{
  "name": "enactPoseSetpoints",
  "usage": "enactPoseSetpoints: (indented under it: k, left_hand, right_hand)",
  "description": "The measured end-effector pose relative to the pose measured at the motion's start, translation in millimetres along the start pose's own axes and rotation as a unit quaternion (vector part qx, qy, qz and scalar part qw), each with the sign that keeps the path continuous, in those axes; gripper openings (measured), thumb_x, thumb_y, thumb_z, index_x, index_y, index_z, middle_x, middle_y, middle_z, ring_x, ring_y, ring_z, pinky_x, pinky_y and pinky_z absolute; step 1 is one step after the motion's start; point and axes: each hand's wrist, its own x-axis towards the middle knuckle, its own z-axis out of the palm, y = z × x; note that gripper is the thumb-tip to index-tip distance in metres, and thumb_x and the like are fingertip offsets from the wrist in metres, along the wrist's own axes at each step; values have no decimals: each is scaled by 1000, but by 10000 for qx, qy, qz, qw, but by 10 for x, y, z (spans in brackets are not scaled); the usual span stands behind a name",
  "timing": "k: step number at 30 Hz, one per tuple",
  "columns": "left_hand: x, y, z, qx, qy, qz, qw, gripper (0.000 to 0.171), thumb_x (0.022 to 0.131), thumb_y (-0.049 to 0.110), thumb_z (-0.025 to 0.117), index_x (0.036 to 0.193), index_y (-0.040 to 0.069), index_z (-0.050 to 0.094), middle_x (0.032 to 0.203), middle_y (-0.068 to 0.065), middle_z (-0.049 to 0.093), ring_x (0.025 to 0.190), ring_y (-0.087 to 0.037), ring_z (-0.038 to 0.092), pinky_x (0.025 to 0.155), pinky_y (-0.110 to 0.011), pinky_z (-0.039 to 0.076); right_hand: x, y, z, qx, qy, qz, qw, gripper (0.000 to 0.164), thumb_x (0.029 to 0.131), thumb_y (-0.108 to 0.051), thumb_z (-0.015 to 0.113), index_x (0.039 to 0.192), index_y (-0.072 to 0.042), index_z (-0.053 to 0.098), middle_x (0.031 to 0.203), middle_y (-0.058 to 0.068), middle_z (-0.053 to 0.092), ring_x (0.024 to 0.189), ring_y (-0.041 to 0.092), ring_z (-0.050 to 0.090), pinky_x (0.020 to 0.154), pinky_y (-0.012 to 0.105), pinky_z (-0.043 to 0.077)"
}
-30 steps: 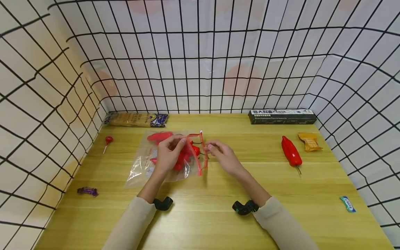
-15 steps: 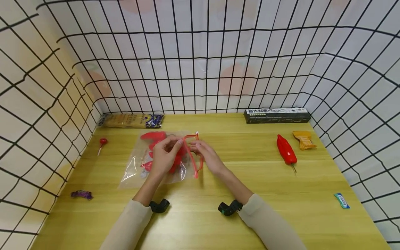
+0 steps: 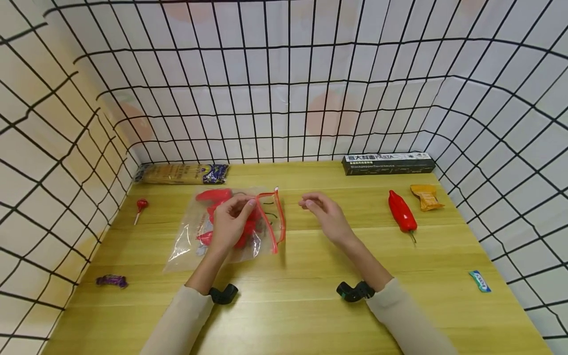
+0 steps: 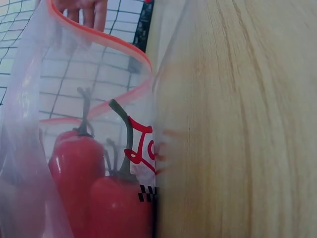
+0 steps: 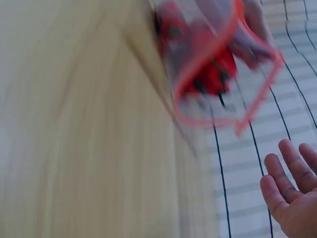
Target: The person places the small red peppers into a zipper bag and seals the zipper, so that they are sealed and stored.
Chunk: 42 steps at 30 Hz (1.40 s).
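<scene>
A clear zip bag (image 3: 183, 246) with a red zip edge lies on the table, its mouth gaping to the right. Several red peppers (image 3: 214, 194) are inside, and their green stems (image 4: 126, 134) point at the mouth in the left wrist view. My left hand (image 3: 231, 217) pinches the bag's upper layer close to the zip edge and covers part of the peppers. Just right of the mouth, apart from the bag, is my right hand (image 3: 328, 217). It holds nothing, and its fingers (image 5: 294, 163) are spread loosely in the right wrist view.
One more red pepper (image 3: 402, 212) and an orange wrapped snack (image 3: 427, 197) lie on the right. At the back are a black pasta box (image 3: 388, 164) and a noodle pack (image 3: 177, 174). A lollipop (image 3: 141, 203), purple candy (image 3: 112, 281) and blue-green packet (image 3: 480, 281) lie outward. Black mesh (image 3: 288, 98) encloses the table.
My right hand moved left into the bag's mouth, then drew back to the right with nothing in it. The left hand kept its pinch. The head view has turned slightly right.
</scene>
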Motion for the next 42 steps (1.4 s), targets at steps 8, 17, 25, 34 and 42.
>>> enactPoseSetpoints:
  k: [8,17,25,34,42]
  left_hand:
    - [4,12,12,-72,82,-47,9999,19,92,18,68,103,4,72,88,-18,69,78,-35,60,63,-17,50]
    - [80,-264,30,-253,-3,-138,9996,20,91,22,69,105,7,72,86,-4,71,79,-29,63,69,-18,53]
    - [79,-314,21,-331,-28,-8,9994,24,89,32,71,102,12,73,86,-1,70,77,-17,63,72,-22,56]
    - [67,-342,25,-363,-58,-231,9991,23,89,29,70,103,11,72,89,-5,71,84,-30,65,74,-27,57]
    - [23,-86,20,-298,-220,-284,9989,19,92,18,68,104,4,71,90,-11,71,86,-39,63,75,-32,58]
  right_hand:
    - [-189,207,-869,-1285,692,64,9893,42,99,-37,55,132,-11,54,128,9,62,118,22,58,95,14,45]
    - [-398,404,-1692,-2573,1581,596,9514,56,95,-41,61,137,-5,50,135,20,54,124,38,48,103,56,40]
    - [-439,637,-1965,-3721,1291,1340,9093,62,91,-25,66,141,3,42,138,31,45,124,48,42,99,64,39]
    - [-471,749,-1994,-4024,581,1590,8997,66,90,-30,67,141,0,39,134,33,45,112,49,47,86,63,47]
    - [-540,678,-1844,-2915,893,1475,9409,70,87,-52,67,137,-6,48,136,24,50,116,40,49,85,43,49]
